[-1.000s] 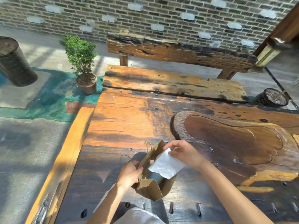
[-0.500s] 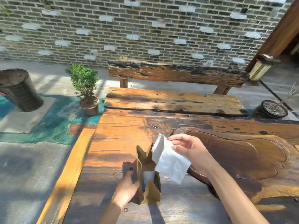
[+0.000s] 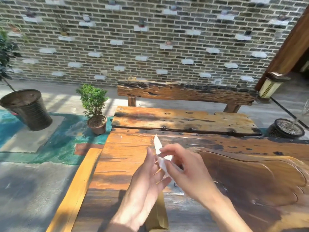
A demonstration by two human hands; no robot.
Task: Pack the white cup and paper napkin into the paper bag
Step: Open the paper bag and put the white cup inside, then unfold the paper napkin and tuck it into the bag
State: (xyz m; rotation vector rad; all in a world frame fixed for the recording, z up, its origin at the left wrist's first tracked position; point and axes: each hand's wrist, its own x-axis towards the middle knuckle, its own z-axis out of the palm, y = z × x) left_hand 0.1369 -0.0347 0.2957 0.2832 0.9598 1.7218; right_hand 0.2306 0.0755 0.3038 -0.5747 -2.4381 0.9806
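My right hand (image 3: 187, 173) pinches the white paper napkin (image 3: 158, 145), folded narrow and pointing up, in the air over the wooden table (image 3: 127, 153). My left hand (image 3: 143, 186) is raised beside it, fingers straight and apart, its fingertips against the napkin's left side. Under my left wrist a strip of the brown paper bag (image 3: 158, 215) shows, standing on the table near its front edge. The bag's opening is hidden by my hands. The white cup is not visible.
A carved wooden tray shape (image 3: 250, 178) fills the table's right side. A rough wooden bench (image 3: 184, 119) stands beyond the table. On the floor are a small potted shrub (image 3: 95, 111), a dark ribbed pot (image 3: 28, 109) at left and a round pot (image 3: 287, 128) at right.
My left hand let go of the bag and rose to the napkin. The napkin went from an open sheet to a narrow fold between both hands. The view tilted upward.
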